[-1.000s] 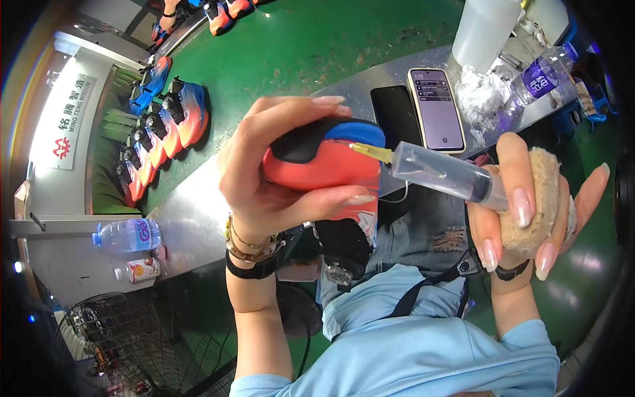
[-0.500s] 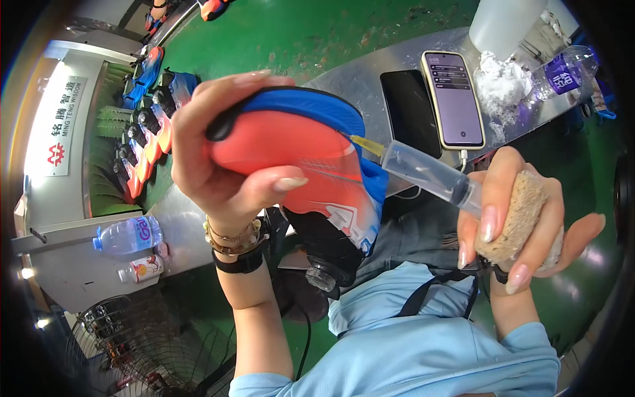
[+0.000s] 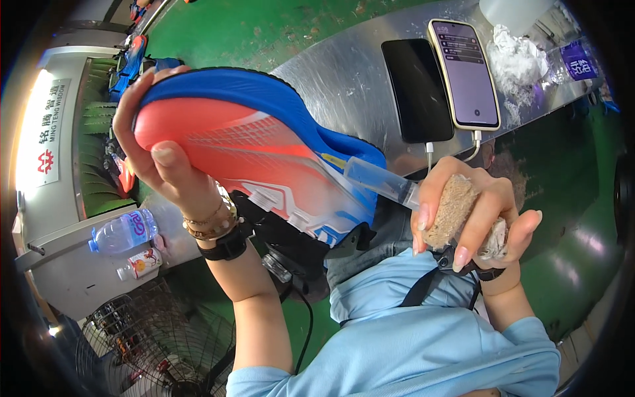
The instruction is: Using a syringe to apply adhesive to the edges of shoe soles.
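Note:
My left hand [image 3: 159, 155] grips a coral-red and blue sports shoe [image 3: 231, 149] by the toe. Its side faces up, and a blue sole runs along the far edge. The fingers wrap behind the toe and the thumb presses on the upper. In my right hand [image 3: 479, 192] is a clear plastic syringe [image 3: 380, 182] with a yellow tip. The tip meets the shoe at the seam between upper and blue sole, near the heel. The same hand also holds a tan, rough sponge block [image 3: 452, 210] and a whitish crumpled piece [image 3: 494, 239].
Across the metal table [image 3: 337, 73] lie a black phone [image 3: 417, 92] and a lit phone [image 3: 466, 76], both with cables. White fluffy wadding [image 3: 516, 63] sits beyond. Two bottles, one larger [image 3: 124, 231], stand at left above a wire fan [image 3: 155, 337]. More shoes [image 3: 132, 66] fill a rack.
The shoe and my left hand have moved left, turning so more of the shoe's side shows. My right hand has shifted left with the syringe, whose tip is now farther toward the heel.

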### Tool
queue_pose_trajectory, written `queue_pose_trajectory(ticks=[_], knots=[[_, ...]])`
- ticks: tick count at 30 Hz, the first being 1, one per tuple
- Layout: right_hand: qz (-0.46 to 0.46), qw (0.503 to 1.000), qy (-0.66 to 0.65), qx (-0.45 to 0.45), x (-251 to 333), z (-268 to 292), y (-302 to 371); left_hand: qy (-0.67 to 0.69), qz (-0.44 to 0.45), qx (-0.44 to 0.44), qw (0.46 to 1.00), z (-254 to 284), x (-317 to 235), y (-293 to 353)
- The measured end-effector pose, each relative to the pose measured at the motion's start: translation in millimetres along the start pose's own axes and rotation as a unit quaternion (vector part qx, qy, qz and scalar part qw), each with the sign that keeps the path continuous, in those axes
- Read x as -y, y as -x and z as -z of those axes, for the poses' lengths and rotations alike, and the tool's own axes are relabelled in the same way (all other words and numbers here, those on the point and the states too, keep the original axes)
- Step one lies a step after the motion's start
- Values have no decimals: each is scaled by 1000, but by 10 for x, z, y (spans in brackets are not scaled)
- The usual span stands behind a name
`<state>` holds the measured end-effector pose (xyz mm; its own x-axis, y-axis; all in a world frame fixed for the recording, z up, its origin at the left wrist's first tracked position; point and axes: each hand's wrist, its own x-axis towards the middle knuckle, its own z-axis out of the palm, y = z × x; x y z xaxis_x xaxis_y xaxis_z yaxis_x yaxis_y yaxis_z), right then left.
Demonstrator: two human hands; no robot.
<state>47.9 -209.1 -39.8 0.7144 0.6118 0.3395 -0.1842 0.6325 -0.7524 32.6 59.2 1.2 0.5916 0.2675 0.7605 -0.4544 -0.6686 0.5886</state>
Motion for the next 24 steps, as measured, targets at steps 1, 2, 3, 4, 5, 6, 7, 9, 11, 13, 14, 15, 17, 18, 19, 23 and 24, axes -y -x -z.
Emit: queue_pose_trajectory(ticks=[1, 2, 3, 4, 5, 6, 7, 9, 11, 13, 14, 15, 17, 18, 19, 23, 24], knots=[[-4, 1000, 8, -10, -8, -9, 18, 1, 3, -10, 1000, -10, 7, 3], [-8, 1000, 16, -21, -16, -13, 41, 2, 6, -19, 1000, -20, 17, 5], [-8, 1000, 14, -27, -36, -5, 77, -6, 3, -17, 1000, -9, 35, 5], [-11, 999, 14, -29, -45, 8, 104, -6, 7, -15, 1000, 6, 50, 2], [-15, 999, 19, -27, -50, 23, 131, -12, 9, -11, 1000, 22, 64, -2], [-18, 999, 24, -26, -46, 40, 162, -17, 10, -6, 1000, 36, 77, -4], [-20, 999, 23, -29, -35, 65, 201, -32, 17, -7, 999, 57, 91, -3], [-57, 998, 22, -21, -10, 121, 263, -44, 27, -10, 999, 90, 149, -5], [-57, 998, 31, -21, -19, 148, 286, -47, 58, -14, 997, 76, 165, 17], [-56, 997, 41, -24, -41, 184, 322, -86, 52, -10, 995, 113, 296, 17], [-52, 997, 52, -27, -59, 200, 331, -128, 45, -8, 991, 129, 378, 20], [-49, 996, 62, -31, -71, 212, 341, -96, 70, -22, 993, 118, 449, 55], [-55, 996, 67, -37, -65, 210, 336, -91, 122, -25, 988, 232, 613, 115], [-61, 995, 74, -42, -67, 215, 330, -85, 174, -30, 981, 293, 707, 153], [-50, 994, 84, -41, -71, 225, 314, -18, 243, -49, 969, 351, 780, 208], [-31, 996, 66, -44, -141, 228, 251, -23, 310, -107, 944, 459, 896, 396], [-16, 997, 64, -42, -190, 240, 241, -20, 312, -106, 944, 507, 944, 488]])
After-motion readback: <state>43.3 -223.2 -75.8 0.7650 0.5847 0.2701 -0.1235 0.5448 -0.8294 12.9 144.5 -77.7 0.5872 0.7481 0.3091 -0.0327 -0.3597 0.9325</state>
